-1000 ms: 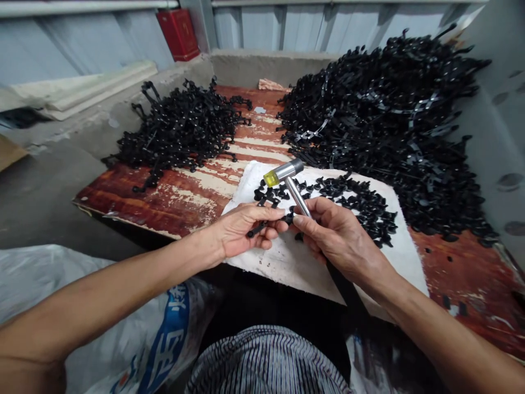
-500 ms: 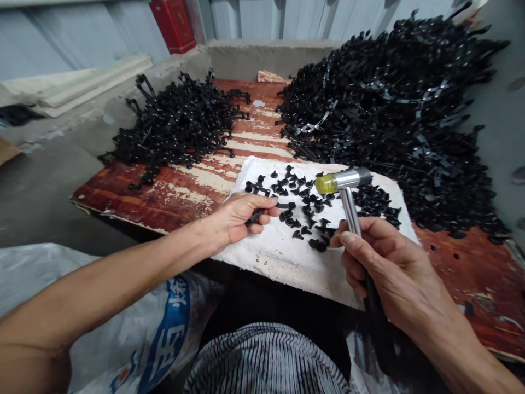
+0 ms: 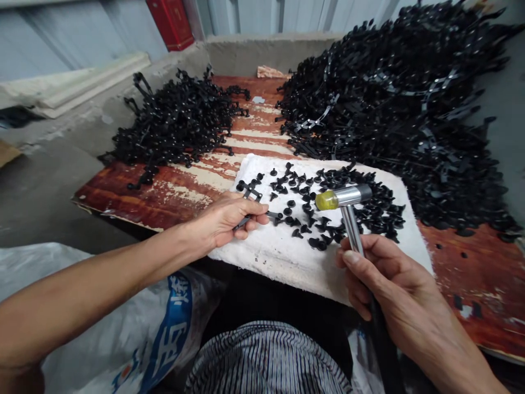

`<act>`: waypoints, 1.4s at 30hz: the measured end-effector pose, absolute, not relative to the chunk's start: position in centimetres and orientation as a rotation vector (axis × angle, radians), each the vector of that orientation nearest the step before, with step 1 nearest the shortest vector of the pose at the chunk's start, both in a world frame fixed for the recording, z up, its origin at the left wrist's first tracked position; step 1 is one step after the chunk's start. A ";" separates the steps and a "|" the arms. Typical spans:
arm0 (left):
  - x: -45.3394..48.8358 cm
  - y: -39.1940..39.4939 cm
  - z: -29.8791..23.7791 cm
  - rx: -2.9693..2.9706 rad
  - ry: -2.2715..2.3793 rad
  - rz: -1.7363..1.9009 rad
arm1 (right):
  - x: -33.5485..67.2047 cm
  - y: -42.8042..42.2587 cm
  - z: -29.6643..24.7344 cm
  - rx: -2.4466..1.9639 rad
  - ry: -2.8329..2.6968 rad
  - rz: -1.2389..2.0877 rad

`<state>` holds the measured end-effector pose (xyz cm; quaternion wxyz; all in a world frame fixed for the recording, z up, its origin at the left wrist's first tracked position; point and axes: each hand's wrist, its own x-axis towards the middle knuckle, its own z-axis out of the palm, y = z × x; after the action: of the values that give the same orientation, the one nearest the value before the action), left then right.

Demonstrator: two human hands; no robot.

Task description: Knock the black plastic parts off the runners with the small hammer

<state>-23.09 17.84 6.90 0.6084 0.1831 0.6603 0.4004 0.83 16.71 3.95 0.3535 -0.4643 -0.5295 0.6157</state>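
Wall panels (image 3: 262, 19): pale grey-blue ribbed metal, running across the back and along the left.
Concrete ledge (image 3: 270, 57): rough and grey, standing between the panels and the work surface.
Wooden board (image 3: 123, 186): the work surface, red-brown, its coating worn off in long cream streaks at the middle.
Right heap (image 3: 389, 104): a tall mass of black linked parts, some glinting, on the board's right side.
White cloth (image 3: 262, 254): spread over the board's near edge, soiled and specked along its front.
Plastic bag (image 3: 106, 323): white with blue print, low at the left, below the board.
Left heap (image 3: 176, 123): a smaller pile of black linked parts, well apart from the right one.
Red box (image 3: 170, 24): at the back left corner, against the panels.
Right hand (image 3: 389, 273): closed around the handle of a mallet (image 3: 348, 198), whose metal head, yellow end toward the left, is over the cloth.
Left hand (image 3: 229, 219): thumb and fingers pinched on a linked black piece (image 3: 250, 191), its bars jutting out over the cloth.
Black caps (image 3: 322, 243): small, round, stemmed, scattered over the cloth between the hands and beyond, thickest toward the right.
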 end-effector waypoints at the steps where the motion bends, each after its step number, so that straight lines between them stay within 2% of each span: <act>1: -23.3 17.6 6.9 0.422 1.534 0.926 | 0.8 16.7 4.0 -1.196 -1.367 1.595; 42: -23.9 16.2 6.6 0.233 1.402 0.963 | 0.2 15.7 3.4 -1.296 -1.237 1.665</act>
<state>-23.89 16.20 6.65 0.6536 0.1025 0.6181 0.4246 0.24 15.69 3.40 0.3408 -0.4980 -0.4756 0.6401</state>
